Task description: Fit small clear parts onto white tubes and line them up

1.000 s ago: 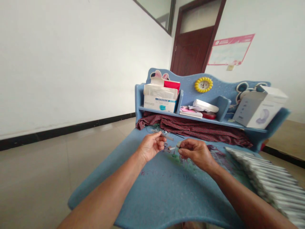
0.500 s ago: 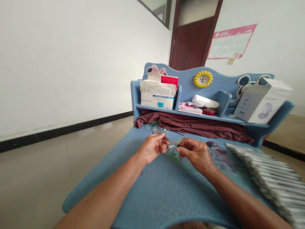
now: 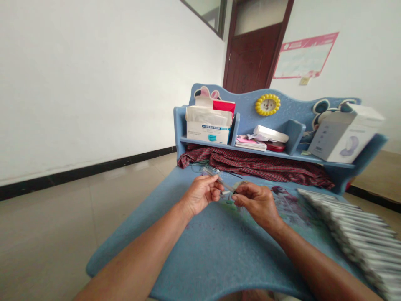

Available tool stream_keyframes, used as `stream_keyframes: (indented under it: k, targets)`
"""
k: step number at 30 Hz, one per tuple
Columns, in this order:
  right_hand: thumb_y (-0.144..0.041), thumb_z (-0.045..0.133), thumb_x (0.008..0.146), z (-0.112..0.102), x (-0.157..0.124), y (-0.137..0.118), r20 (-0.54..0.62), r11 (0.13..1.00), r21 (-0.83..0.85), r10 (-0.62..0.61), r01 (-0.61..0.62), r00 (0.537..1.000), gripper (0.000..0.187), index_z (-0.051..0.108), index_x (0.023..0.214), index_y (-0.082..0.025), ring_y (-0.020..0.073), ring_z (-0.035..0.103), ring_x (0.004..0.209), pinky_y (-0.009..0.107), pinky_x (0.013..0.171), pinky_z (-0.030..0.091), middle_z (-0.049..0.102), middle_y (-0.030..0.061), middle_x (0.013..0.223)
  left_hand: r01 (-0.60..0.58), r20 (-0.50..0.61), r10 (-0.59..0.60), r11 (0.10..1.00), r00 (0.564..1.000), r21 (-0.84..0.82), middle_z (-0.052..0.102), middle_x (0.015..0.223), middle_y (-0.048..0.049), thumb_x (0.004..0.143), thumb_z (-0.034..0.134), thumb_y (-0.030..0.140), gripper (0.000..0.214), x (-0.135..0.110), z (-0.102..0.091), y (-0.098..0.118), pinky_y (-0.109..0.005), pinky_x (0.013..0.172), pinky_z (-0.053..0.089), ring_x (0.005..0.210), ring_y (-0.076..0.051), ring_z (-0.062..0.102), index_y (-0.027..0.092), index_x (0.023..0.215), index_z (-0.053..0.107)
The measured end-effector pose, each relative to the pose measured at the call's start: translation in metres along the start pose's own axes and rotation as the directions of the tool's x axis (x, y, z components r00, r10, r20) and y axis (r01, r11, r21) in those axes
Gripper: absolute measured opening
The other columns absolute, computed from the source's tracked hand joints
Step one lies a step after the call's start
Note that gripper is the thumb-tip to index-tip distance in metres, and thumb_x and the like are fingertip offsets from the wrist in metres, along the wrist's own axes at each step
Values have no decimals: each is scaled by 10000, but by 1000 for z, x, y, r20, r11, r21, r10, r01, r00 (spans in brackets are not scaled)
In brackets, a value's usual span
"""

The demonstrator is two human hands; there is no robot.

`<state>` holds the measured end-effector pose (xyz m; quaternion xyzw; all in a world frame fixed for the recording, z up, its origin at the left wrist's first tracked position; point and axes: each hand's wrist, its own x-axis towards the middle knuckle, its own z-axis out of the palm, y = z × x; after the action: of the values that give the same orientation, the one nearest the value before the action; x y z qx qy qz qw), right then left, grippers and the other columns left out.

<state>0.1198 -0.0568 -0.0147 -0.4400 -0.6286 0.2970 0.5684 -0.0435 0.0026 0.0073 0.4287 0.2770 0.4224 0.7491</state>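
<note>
My left hand point(image 3: 205, 193) is closed, its thumb and fingertips pinching a thin, translucent pen-like tube point(image 3: 227, 185). The tube slants down to the right, toward my right hand point(image 3: 255, 201). There, the closed thumb and fingers grip its small dark end. Both hands are above the far half of the blue desk point(image 3: 200, 259). A short whitish piece shows just below the tube, by the left fingertips; its kind is too small to tell. Several thin clear pieces and greenish strands point(image 3: 205, 164) lie behind my left hand, partly hidden by it.
A stack of slim silver-white sticks point(image 3: 354, 230) covers the desk's right side. Folded checked cloth point(image 3: 250, 165) lies under the shelf. On the shelf stand a mask box point(image 3: 206, 131), papers point(image 3: 250, 144), a red round tin point(image 3: 275, 147) and a white carton point(image 3: 341, 136).
Both hands keep the same grip on the tube. The view has shifted very slightly; nothing else visibly differs.
</note>
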Motion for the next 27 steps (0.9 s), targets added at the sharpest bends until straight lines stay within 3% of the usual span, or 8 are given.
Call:
stream_keyframes:
  k: [13,21,27]
  targets:
    - [-276,647,657,1,-2,-2,-28,999,-40,-14,13,1000,149,548,643,-166,87,464,434,205,421,356,525,-33,495,-131,27,129,981,991,141,617,603,-66,756,566,249,144,-2,2,-2,-202,364,386,364,-89,501,118,721,516]
    - [-338,711,591,3,-2,-7,-29,982,143,127,-122,991,265,540,698,-166,106,498,417,224,420,408,545,-31,484,-174,72,163,967,984,187,623,622,-59,747,572,272,162,-5,2,-1,-210,375,388,374,-90,504,131,707,504]
    - [-354,726,571,3,-3,-7,-18,977,171,137,-131,990,293,533,682,-163,108,511,414,222,415,420,545,-31,476,-188,106,169,960,980,209,627,628,-64,750,569,273,172,-5,3,0,-210,382,397,385,-90,508,123,700,502]
